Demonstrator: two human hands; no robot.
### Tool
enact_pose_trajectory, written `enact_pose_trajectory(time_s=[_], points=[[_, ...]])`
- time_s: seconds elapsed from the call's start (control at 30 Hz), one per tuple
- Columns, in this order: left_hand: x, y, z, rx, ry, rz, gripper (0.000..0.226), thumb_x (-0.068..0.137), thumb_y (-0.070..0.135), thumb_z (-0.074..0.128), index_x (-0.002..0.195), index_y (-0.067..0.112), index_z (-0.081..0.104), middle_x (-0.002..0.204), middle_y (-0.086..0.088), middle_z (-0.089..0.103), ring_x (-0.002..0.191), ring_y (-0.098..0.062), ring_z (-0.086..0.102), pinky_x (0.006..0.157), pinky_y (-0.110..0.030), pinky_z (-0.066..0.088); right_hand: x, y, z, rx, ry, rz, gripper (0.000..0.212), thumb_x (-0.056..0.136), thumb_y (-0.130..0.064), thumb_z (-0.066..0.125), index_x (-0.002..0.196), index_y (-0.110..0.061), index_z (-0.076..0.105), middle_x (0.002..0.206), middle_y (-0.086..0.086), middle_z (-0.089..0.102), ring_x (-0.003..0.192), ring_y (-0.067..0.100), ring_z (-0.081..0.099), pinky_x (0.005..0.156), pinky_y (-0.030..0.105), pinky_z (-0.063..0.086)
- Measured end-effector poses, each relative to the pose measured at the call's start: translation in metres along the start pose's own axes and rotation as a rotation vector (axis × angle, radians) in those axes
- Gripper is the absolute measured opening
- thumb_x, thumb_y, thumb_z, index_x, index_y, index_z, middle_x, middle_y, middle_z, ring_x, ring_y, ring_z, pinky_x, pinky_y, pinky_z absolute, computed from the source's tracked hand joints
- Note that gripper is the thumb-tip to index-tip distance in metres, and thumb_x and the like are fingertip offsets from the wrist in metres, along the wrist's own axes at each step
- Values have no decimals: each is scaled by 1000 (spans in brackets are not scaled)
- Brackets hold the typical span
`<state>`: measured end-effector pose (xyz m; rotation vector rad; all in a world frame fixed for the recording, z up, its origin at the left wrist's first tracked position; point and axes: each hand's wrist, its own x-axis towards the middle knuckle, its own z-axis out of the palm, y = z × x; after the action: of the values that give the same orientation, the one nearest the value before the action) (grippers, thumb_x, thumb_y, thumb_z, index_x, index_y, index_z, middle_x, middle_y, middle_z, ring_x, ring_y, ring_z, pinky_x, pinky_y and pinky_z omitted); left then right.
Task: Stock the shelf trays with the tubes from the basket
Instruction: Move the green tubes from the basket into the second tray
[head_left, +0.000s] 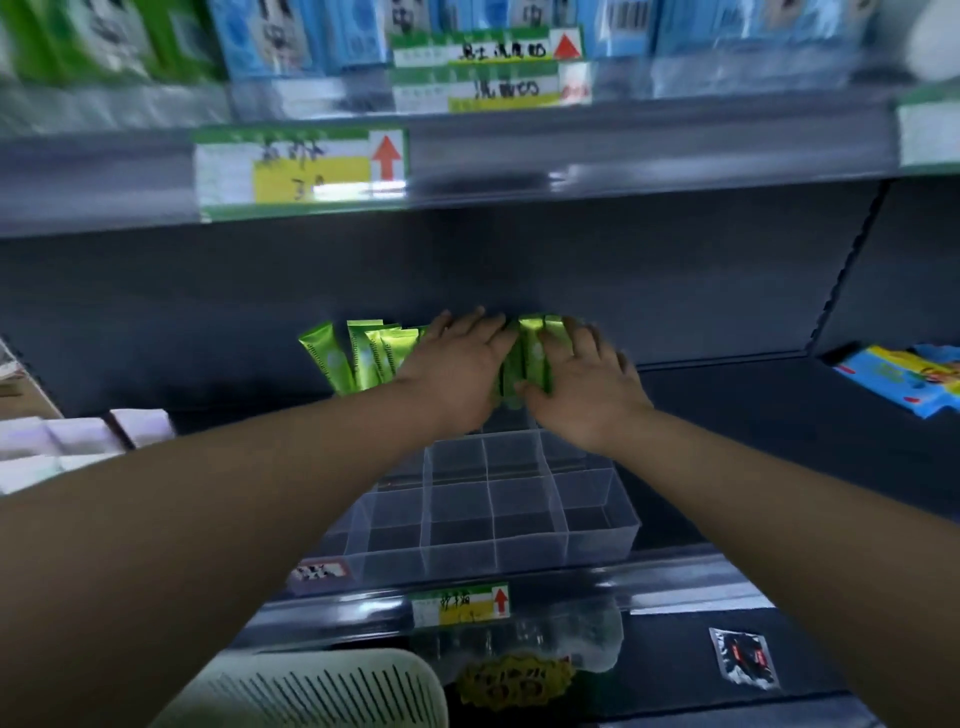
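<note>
Several green tubes (358, 358) stand upright at the back of a clear divided tray (597, 525) on a dark shelf. My left hand (457, 364) lies with straight fingers against the tubes in the middle of the row. My right hand (582, 384) presses flat on the tubes at the right end (535, 353), its thumb against their front. The front tray compartments hold nothing. The pale slotted basket (332, 686) sits low in view, under my left forearm.
Price labels with red arrows (301, 169) hang on the shelf edge above. White boxes (78, 441) sit at the left and a blue packet (904, 379) at the right. A yellow-green bag (514, 680) and a small sachet (745, 657) lie on the lower shelf.
</note>
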<state>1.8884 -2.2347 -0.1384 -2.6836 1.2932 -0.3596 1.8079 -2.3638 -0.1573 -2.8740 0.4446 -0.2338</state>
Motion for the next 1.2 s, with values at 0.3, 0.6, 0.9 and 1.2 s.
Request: enact_pose_trajectory(time_s=[0.3,0.6,0.9,1.2], points=[[-83,-21,-12,-1,-23,-73,73,92,44,41,150,23,3,159,0,1,147,-23,-4,119,-47,-1,-48,-54,1,2,-6,-78,74,92,-58,32,150,-29,-2,159,2,-8,146,26,-9,117,53,2],[-171,-30,-8,-12,-43,-237,77,91,52,38,150,22,-2,159,-1,-6,146,-23,-9,118,-52,0,-94,-111,9,-24,-42,-181,76,93,-59,33,150,-28,-7,158,-1,-15,145,24,-15,118,50,-1],[-257,-46,7,-58,-12,-367,82,90,55,40,151,20,-3,159,-1,-6,146,-22,-10,119,-49,-1,-134,-153,29,-54,-48,-281,78,93,-58,34,150,-26,-8,158,-2,-14,145,21,-16,119,48,-2],[-318,-48,38,-54,-38,-409,81,91,55,36,150,19,-5,159,-3,-6,147,-23,-9,119,-49,0,-172,-184,70,-52,-90,-366,78,93,-57,35,151,-26,-8,158,-1,-15,145,20,-17,119,45,-3]])
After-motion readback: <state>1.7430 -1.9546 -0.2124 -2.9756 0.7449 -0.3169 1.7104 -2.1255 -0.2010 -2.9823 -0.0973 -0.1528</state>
